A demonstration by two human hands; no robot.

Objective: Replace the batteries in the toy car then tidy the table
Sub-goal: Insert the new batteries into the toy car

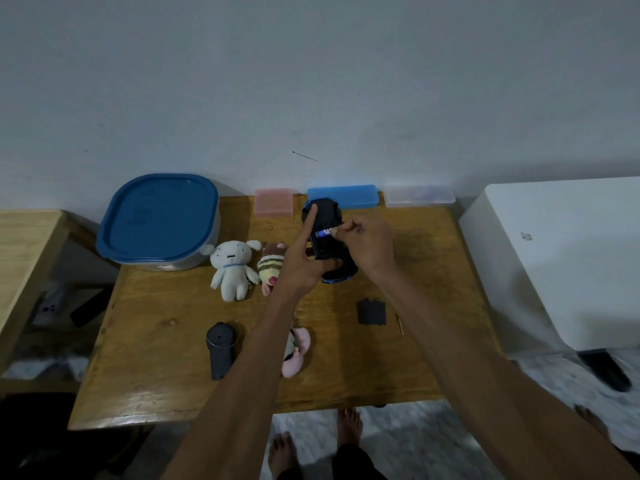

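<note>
Steadying the upturned toy car [327,237] in our left hand [304,261], our right hand [367,244] pinches what looks like a battery [325,232]. We should seat it squarely.

Both forearms are bare from the bottom of the frame to the wrists, with no sleeves, watch or bracelet on them. The left hand [304,261] and right hand [369,245] wear no gloves or rings. Below the table edge two bare feet [349,422] show, and dark trousers [356,462] cover the legs
</note>
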